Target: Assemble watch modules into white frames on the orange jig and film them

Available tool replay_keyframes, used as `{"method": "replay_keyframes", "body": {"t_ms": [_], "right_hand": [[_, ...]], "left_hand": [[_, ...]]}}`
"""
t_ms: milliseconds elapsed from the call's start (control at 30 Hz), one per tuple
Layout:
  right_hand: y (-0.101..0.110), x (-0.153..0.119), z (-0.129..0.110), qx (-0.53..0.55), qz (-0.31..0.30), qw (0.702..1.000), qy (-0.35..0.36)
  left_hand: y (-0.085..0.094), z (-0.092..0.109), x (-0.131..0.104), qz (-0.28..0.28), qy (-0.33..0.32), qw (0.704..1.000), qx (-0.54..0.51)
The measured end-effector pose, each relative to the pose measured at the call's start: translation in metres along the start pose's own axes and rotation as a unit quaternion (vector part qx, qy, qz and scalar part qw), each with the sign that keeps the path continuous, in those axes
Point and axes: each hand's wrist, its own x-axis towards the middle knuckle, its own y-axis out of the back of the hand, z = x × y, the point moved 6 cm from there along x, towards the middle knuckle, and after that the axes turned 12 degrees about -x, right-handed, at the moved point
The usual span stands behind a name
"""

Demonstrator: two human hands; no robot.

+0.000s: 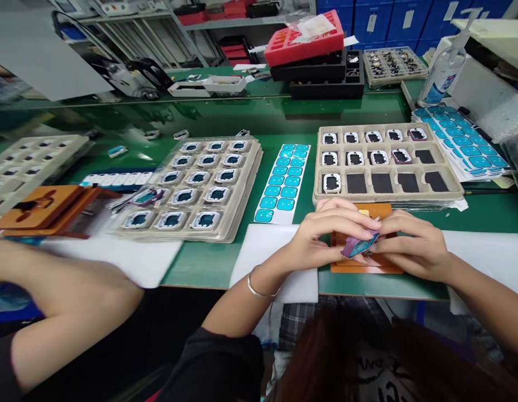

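Between my two hands is a small purple frame (348, 247) with a blue face, tilted above an orange fixture (368, 268) at the table's front edge. My left hand (326, 231) pinches it from the left, its fingers closed over the top. From the right, my right hand (413, 245) grips the same piece with bent fingers. My fingers cover part of the piece and of the fixture. Just behind stands a beige tray (388, 196) with white and purple frames in some compartments; other compartments show only dark pads.
Left of centre lie a sheet of blue stickers (283, 181) and a stacked tray of white frames (238, 206). Another person's arm (75, 296) rests at the far left near an orange block (45, 206). A pump bottle (443, 75) stands back right.
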Motion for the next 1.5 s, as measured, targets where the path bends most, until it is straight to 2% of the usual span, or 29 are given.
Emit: {"method": "replay_keyframes", "body": {"t_ms": [233, 433, 500, 600, 667, 733, 800, 833, 900, 967, 1067, 1133, 1200, 1333, 1500], "right_hand": [[0.002, 0.000, -0.003, -0.036, 0.000, 0.999, -0.009], [0.003, 0.003, -0.005, -0.030, -0.025, 0.999, -0.011], [0.001, 0.003, -0.006, -0.014, -0.040, 0.999, -0.016], [-0.003, 0.001, -0.004, 0.007, -0.061, 0.998, -0.030], [-0.006, -0.001, -0.001, 0.010, -0.067, 0.997, -0.035], [-0.008, -0.003, 0.001, 0.012, -0.062, 0.997, -0.036], [-0.009, -0.003, 0.002, 0.011, -0.054, 0.998, -0.031], [-0.008, -0.003, 0.001, 0.010, -0.049, 0.998, -0.026], [-0.005, -0.002, -0.001, 0.008, -0.030, 0.999, -0.018], [0.000, -0.002, -0.003, 0.003, 0.000, 1.000, -0.019], [0.008, -0.002, -0.004, -0.007, 0.042, 0.999, -0.029], [0.009, -0.002, -0.006, -0.012, 0.048, 0.998, -0.027], [0.008, -0.002, -0.008, -0.017, 0.039, 0.999, -0.018], [0.005, -0.002, -0.010, -0.026, 0.011, 1.000, 0.000], [0.003, -0.005, -0.009, -0.025, -0.009, 1.000, -0.002]], "left_hand": [[0.004, -0.001, -0.008, 0.050, -0.058, 0.996, 0.054], [0.002, 0.000, -0.011, 0.045, -0.061, 0.995, 0.067], [0.007, 0.004, -0.009, 0.049, -0.067, 0.992, 0.090], [0.031, 0.002, -0.008, 0.096, -0.050, 0.982, 0.152], [0.062, -0.011, -0.011, 0.162, 0.019, 0.964, 0.210], [0.094, -0.029, -0.020, 0.233, 0.112, 0.933, 0.250], [0.114, -0.043, -0.028, 0.279, 0.174, 0.919, 0.217], [0.116, -0.047, -0.029, 0.285, 0.189, 0.925, 0.165], [0.103, -0.050, -0.027, 0.265, 0.200, 0.943, 0.008], [0.073, -0.045, -0.021, 0.212, 0.209, 0.939, -0.172], [0.022, -0.034, -0.017, 0.126, 0.235, 0.885, -0.381], [0.001, -0.032, -0.018, 0.089, 0.257, 0.850, -0.452], [-0.007, -0.033, -0.020, 0.079, 0.271, 0.828, -0.485], [-0.008, -0.036, -0.020, 0.076, 0.292, 0.798, -0.522], [-0.010, -0.038, -0.020, 0.099, 0.337, 0.791, -0.501]]}}
